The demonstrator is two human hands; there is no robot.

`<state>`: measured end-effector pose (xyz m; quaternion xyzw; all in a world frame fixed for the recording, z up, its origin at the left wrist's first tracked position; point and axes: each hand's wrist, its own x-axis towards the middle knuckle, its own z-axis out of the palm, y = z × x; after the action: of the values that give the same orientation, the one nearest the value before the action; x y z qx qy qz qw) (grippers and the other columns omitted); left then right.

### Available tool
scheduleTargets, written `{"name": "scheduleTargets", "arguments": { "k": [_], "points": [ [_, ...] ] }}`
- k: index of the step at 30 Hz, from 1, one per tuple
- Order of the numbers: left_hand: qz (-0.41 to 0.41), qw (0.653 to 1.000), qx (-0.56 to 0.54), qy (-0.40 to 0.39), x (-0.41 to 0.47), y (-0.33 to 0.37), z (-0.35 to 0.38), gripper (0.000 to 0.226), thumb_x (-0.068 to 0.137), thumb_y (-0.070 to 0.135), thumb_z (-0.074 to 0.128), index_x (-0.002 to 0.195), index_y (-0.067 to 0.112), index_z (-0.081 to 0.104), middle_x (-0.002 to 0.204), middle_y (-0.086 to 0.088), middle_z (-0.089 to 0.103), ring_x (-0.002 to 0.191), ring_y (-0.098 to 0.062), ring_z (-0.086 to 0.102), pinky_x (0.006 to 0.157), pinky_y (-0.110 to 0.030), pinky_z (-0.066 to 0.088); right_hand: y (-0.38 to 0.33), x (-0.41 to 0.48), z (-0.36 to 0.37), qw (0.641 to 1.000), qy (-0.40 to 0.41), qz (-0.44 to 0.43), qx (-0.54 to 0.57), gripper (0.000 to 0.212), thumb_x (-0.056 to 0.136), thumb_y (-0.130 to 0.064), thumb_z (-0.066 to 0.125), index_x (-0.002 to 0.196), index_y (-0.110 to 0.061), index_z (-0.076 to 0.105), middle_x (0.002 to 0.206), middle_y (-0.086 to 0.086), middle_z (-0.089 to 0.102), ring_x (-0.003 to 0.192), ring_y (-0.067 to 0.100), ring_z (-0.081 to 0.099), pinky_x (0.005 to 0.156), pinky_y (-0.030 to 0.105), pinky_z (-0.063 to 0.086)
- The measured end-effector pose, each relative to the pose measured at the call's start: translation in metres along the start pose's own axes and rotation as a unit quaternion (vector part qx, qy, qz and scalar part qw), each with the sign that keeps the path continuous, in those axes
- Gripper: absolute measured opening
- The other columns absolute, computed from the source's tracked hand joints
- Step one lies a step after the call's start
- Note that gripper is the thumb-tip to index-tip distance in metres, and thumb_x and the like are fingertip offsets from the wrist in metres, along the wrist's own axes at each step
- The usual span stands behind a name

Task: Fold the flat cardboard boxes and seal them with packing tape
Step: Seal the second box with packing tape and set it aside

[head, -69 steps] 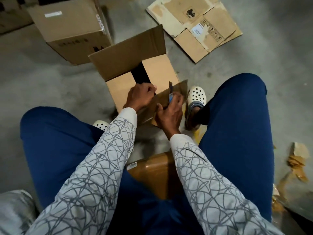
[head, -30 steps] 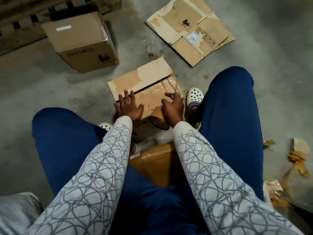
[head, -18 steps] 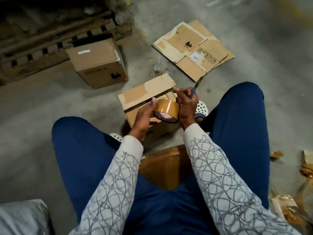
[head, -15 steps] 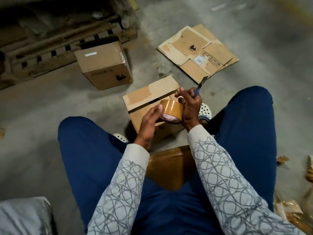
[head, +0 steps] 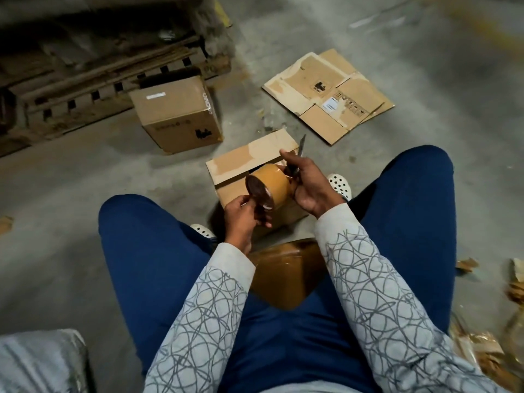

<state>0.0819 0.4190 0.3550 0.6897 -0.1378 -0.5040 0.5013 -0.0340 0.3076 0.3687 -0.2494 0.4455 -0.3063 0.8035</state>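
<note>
Between the knees, at about twelve o'clock from the lap, the roll of brown packing tape is held up over the small cardboard box on the concrete floor. The left hand pinches the roll's near rim with curled fingers. The right hand wraps round its far side and also clamps a thin cutter, whose blade points to twelve. The box's flaps lie folded down, so the step looks like finding the tape's free end. Next would come peeling it loose and laying a strip along the seam. The tape end itself cannot be made out, and the roll hides much of the seam. A flattened carton waits at one o'clock, and a closed box stands at eleven.
</note>
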Motion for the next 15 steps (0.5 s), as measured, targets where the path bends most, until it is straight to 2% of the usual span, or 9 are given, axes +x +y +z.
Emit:
{"name": "scheduleTargets", "arguments": {
  "k": [3,7,9,12,15],
  "points": [
    [-0.027,0.998,-0.058,-0.015,0.002,0.001,-0.003,0.023,0.102,0.009,0.046,0.118,-0.004,0.057,0.094,-0.027,0.068,0.058,-0.022,0.066,0.048,-0.027,0.053,0.002,-0.004,0.004,0.999,-0.033,-0.003,-0.030,0.016,0.094,-0.030,0.067,0.085,-0.016,0.064,0.077,-0.001,0.064,0.077,0.016,0.058,0.074,0.034,0.044],
    [-0.068,0.994,-0.074,-0.034,0.003,0.006,-0.007,0.031,0.099,0.021,0.054,0.116,-0.005,0.059,0.075,-0.015,0.069,0.055,-0.018,0.064,0.048,-0.024,0.051,0.008,-0.004,0.005,0.997,-0.042,-0.022,-0.059,0.012,0.092,-0.026,0.068,0.095,-0.015,0.063,0.094,0.002,0.060,0.089,0.019,0.054,0.078,0.035,0.044],
    [-0.098,0.991,-0.073,-0.049,0.004,0.005,-0.010,0.039,0.101,0.030,0.050,0.116,-0.004,0.060,0.072,-0.011,0.068,0.055,-0.017,0.064,0.048,-0.024,0.050,0.010,-0.006,0.006,0.994,-0.069,-0.023,-0.079,0.012,0.091,-0.021,0.069,0.086,-0.017,0.058,0.090,0.002,0.056,0.085,0.016,0.051,0.076,0.031,0.042],
    [-0.136,0.984,-0.096,-0.060,0.004,0.006,-0.010,0.041,0.102,0.038,0.046,0.104,0.001,0.062,0.065,-0.005,0.063,0.053,-0.016,0.062,0.047,-0.023,0.049,0.011,-0.007,0.007,0.990,-0.094,-0.018,-0.108,0.027,0.093,-0.009,0.061,0.073,-0.020,0.047,0.075,-0.004,0.053,0.071,0.008,0.050,0.064,0.022,0.040],
    [-0.166,0.976,-0.123,-0.063,0.004,0.010,-0.011,0.037,0.099,0.041,0.047,0.089,0.008,0.060,0.058,-0.003,0.057,0.051,-0.017,0.061,0.047,-0.023,0.047,0.011,-0.008,0.009,0.986,-0.104,-0.021,-0.126,0.030,0.092,0.002,0.058,0.078,-0.020,0.044,0.078,-0.003,0.057,0.083,0.013,0.056,0.073,0.026,0.047]
  ]
}}
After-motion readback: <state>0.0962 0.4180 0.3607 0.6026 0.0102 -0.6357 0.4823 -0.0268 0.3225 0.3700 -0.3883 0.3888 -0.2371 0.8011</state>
